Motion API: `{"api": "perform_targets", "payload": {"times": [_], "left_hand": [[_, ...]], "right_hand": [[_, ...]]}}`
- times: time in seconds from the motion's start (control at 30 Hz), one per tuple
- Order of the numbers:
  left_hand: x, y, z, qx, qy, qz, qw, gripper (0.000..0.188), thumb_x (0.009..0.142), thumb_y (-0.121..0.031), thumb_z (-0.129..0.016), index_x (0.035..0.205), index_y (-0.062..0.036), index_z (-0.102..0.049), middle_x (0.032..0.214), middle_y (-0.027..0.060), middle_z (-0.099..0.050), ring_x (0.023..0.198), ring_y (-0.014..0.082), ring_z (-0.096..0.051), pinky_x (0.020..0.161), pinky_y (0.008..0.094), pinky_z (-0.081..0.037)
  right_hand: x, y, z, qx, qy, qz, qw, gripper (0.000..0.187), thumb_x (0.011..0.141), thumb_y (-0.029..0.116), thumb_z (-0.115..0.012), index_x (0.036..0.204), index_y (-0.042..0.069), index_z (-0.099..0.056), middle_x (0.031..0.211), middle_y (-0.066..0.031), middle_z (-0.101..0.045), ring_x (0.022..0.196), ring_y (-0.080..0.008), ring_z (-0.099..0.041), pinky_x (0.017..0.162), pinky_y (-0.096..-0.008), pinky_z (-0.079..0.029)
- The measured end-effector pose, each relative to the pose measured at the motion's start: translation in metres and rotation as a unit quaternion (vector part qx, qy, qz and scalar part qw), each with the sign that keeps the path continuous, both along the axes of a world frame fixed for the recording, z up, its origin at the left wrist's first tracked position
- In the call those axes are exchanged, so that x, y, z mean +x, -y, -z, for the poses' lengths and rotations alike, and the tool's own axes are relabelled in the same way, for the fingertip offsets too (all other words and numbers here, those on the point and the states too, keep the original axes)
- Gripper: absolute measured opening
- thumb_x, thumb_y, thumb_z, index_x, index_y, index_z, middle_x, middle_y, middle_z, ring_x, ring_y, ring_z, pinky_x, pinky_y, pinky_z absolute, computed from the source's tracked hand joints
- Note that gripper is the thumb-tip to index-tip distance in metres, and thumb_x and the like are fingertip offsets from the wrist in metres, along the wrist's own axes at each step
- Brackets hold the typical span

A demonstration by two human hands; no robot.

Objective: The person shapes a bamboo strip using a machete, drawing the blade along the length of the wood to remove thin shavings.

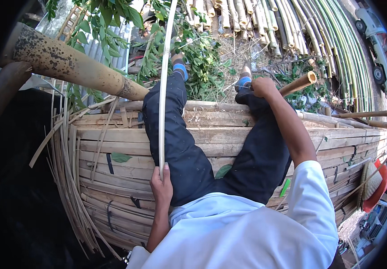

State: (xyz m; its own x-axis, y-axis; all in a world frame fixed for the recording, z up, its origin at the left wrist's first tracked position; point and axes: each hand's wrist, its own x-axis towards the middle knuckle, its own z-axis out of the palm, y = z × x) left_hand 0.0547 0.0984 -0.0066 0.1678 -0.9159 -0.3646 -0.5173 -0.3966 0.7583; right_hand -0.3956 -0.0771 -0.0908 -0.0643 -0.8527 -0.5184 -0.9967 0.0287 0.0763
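My left hand (161, 187) is closed around the lower end of a long, pale bamboo strip (165, 76). The strip runs up along my left thigh and out past the top edge. Over my right shin, my right hand (262, 87) is clenched, its forearm stretched away from me; whatever it grips is hidden. Just right of that hand the cut, hollow end of a bamboo pole (309, 78) sticks out. I sit with legs apart on a stack of split bamboo slats (113, 134).
A thick mottled bamboo pole (81, 67) slants in from the left toward my left knee. Loose thin strips (63, 175) bend down beside the stack. Leafy branches (200, 67) lie by my feet. Rows of bamboo poles (292, 22) fill the upper right. A red-edged woven hat (375, 184) rests right.
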Motion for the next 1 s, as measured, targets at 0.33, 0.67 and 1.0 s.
{"api": "perform_targets", "payload": {"times": [0.33, 0.67, 1.0], "left_hand": [[-0.002, 0.005, -0.002, -0.007, 0.0, 0.001, 1.0, 0.042, 0.097, -0.034, -0.055, 0.073, 0.0001, -0.048, 0.056, 0.0072, -0.04, 0.054, 0.0141, -0.037, 0.051, 0.0346, -0.035], [-0.008, 0.01, -0.009, -0.041, 0.011, 0.017, 0.999, 0.043, 0.097, -0.033, -0.056, 0.071, 0.0004, -0.047, 0.055, 0.0066, -0.039, 0.054, 0.0138, -0.036, 0.05, 0.0341, -0.034], [-0.007, 0.008, -0.005, -0.045, 0.006, 0.003, 0.999, 0.043, 0.096, -0.033, -0.056, 0.071, 0.0006, -0.047, 0.054, 0.0071, -0.038, 0.053, 0.0138, -0.036, 0.049, 0.0341, -0.032]], "right_hand": [[-0.004, 0.011, -0.059, 0.217, 0.138, 0.051, 0.965, 0.031, 0.077, 0.02, -0.063, 0.104, 0.007, -0.069, 0.095, -0.015, -0.07, 0.092, -0.0311, -0.067, 0.077, -0.0415, -0.054], [-0.013, -0.015, -0.053, 0.076, 0.176, 0.016, 0.981, 0.037, 0.072, 0.009, -0.057, 0.107, 0.008, -0.069, 0.1, -0.0191, -0.068, 0.094, -0.0326, -0.066, 0.08, -0.0399, -0.053], [-0.022, -0.019, -0.049, -0.133, 0.051, 0.084, 0.986, 0.016, 0.075, 0.013, -0.061, 0.087, 0.011, -0.071, 0.088, -0.0125, -0.07, 0.087, -0.0294, -0.067, 0.072, -0.0423, -0.053]]}}
